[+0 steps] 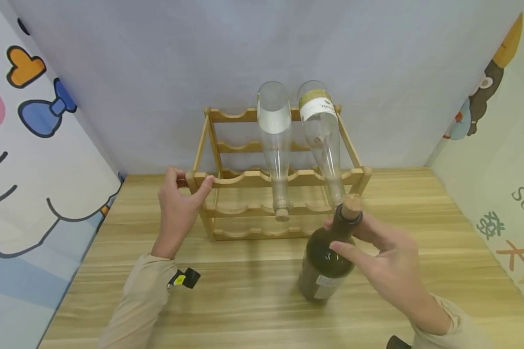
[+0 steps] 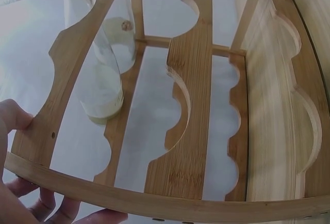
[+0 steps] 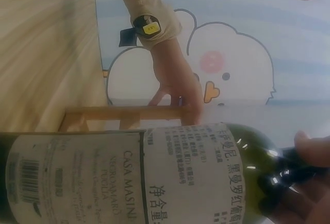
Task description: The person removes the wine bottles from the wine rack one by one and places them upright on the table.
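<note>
My right hand (image 1: 388, 261) grips a dark green wine bottle (image 1: 325, 259) by its neck, thumb on the near side. The bottle leans, its cork (image 1: 352, 206) uppermost, in front of the rack's right part. White printed labels (image 3: 191, 172) show on its side in the right wrist view. At the left, my left hand (image 1: 179, 208) holds the upper front corner of a wooden wine rack (image 1: 249, 179). Its thumb lies on the scalloped rail and the fingers go round the side bar (image 2: 113, 198). Two clear bottles lie across the rack's top, necks toward me: one plain (image 1: 274, 126), one labelled (image 1: 320, 126).
The rack stands on a wood-grain table (image 1: 236, 300), near a pale back wall (image 1: 179, 58). Its lower rails (image 1: 244, 211) hold no bottles. Cartoon-printed panels stand left (image 1: 70, 194) and right (image 1: 484, 169). The clear bottles' necks stick out past the front rail.
</note>
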A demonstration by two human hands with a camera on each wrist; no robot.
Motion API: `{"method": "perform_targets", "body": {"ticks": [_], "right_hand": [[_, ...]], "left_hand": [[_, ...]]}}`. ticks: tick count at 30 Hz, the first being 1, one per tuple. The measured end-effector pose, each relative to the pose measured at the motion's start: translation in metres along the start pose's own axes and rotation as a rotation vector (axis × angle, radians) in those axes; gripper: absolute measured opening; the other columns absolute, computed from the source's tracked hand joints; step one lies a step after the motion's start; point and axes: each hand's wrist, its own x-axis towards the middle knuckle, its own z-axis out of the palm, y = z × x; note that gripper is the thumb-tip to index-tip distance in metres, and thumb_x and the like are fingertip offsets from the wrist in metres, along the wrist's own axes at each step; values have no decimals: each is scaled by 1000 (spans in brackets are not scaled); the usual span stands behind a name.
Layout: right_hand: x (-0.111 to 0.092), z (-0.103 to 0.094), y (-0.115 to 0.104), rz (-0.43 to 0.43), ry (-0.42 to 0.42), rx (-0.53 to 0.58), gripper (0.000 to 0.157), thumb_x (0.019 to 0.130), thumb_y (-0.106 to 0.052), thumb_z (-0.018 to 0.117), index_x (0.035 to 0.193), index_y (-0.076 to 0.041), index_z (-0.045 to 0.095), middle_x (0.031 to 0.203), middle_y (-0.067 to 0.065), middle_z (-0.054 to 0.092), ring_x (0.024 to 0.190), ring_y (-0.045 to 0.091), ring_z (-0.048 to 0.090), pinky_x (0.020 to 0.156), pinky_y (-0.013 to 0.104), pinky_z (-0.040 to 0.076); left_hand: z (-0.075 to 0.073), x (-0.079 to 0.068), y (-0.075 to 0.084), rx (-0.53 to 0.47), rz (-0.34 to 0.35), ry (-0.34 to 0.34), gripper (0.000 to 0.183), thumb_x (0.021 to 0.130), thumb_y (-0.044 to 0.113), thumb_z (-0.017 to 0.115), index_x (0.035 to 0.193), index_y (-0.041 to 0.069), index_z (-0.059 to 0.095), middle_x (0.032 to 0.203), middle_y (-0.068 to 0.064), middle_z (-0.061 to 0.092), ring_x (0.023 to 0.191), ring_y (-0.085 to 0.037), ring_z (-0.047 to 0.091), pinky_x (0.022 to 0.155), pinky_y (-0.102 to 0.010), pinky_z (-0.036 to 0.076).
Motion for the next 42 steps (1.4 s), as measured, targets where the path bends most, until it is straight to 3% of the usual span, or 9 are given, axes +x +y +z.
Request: {"method": "perform_targets", "body": {"ticks": [6,13,15,27,33,42], "right_hand": [[-3,-11,4,3,14,7,46,64,24,72,107,12,64,97,22,68,89,19,69,83,25,53],[-5,-25,9,26,53,2,46,63,25,71,106,13,64,96,19,69,86,16,69,82,22,53],[-5,-29,10,38,66,1,46,64,26,70,107,13,64,97,17,70,86,16,69,82,22,53],[0,-52,15,32,120,95,44,65,29,66,107,19,61,95,19,70,84,19,69,80,22,53],[5,-66,21,30,109,94,40,68,27,66,106,19,60,96,22,69,86,19,69,81,23,53],[16,-79,29,72,140,69,41,69,27,66,109,19,59,96,21,69,86,19,69,78,22,54]], "left_hand": [[0,0,-4,-3,-4,3,33,82,9,71,90,-8,44,85,-16,53,85,-26,50,76,-32,38],[5,7,-39,5,-1,12,39,81,20,75,94,-3,46,89,-13,57,86,-23,51,74,-33,39],[5,8,-42,4,5,13,41,81,23,75,94,-2,46,89,-11,57,86,-21,51,74,-33,39],[6,7,-44,13,-17,14,45,82,30,74,95,-2,46,90,-10,56,86,-18,51,73,-33,42],[7,8,-44,9,-31,17,43,81,24,75,97,-3,46,91,-11,56,87,-19,50,75,-32,40],[5,6,-45,20,-15,13,44,82,30,74,95,0,44,90,-10,57,88,-20,53,72,-35,43]]}}
